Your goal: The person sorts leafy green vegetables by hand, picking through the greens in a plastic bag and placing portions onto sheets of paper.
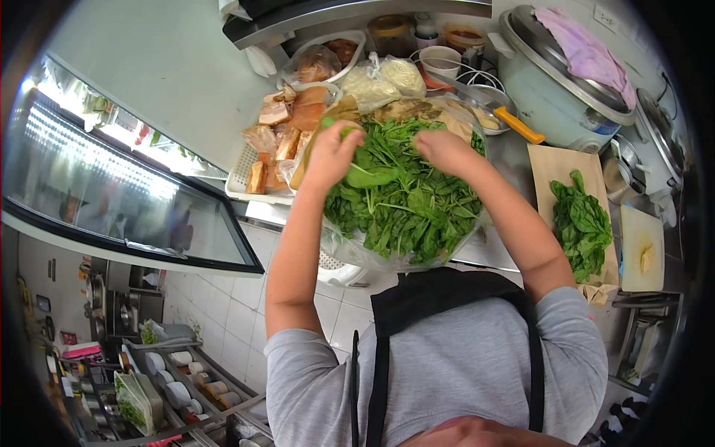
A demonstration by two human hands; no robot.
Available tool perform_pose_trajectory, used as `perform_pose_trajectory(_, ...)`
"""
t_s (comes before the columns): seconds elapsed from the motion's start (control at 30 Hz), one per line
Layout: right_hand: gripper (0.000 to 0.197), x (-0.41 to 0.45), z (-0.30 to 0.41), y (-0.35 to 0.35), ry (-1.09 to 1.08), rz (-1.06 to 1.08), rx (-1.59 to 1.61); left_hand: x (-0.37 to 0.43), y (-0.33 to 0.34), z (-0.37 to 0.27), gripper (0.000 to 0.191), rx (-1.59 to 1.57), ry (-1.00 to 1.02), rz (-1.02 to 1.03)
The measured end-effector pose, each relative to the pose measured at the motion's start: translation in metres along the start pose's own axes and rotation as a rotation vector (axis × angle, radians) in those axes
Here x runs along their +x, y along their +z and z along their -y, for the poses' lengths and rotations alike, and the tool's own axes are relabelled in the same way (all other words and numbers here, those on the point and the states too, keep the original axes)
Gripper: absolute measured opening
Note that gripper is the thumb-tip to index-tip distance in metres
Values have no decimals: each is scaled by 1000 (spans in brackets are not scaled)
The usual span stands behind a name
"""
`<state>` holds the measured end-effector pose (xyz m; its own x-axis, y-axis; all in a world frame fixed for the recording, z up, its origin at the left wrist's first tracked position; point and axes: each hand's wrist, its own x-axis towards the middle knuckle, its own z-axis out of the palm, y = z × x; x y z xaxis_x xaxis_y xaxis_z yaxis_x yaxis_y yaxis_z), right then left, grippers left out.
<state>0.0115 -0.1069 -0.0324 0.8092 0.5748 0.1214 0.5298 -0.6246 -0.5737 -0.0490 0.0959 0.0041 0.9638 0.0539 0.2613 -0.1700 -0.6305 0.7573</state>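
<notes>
A large heap of leafy greens (pixel 413 207) lies on clear plastic in front of me, its near edge close to my apron. At the heap's upper left, my left hand (pixel 337 151) pinches a green leaf between thumb and fingers. My right hand (pixel 441 150) is over the upper right of the heap, its fingers curled against the stems; whether it grips one is hidden. To the right, a smaller bunch of greens (pixel 581 223) rests on a brown paper sheet (pixel 544 173).
Left of the heap, a white plastic tray (pixel 239 173) holds meat chunks. Behind stand bagged food (pixel 385 78) and a knife with an orange handle (pixel 519 124). A large cooker (pixel 550 95) and a cutting board (pixel 637 248) are at right. A glass door (pixel 123 190) juts out at left.
</notes>
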Motion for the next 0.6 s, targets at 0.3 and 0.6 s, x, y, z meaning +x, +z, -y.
perform_pose_trajectory(0.3,30,-9,12,55,119,37,-423,6,-33,16,10,394,382,-432)
perform_pose_trajectory(0.6,16,-1,16,20,-158,-295,-406,3,6,4,17,633,516,-180)
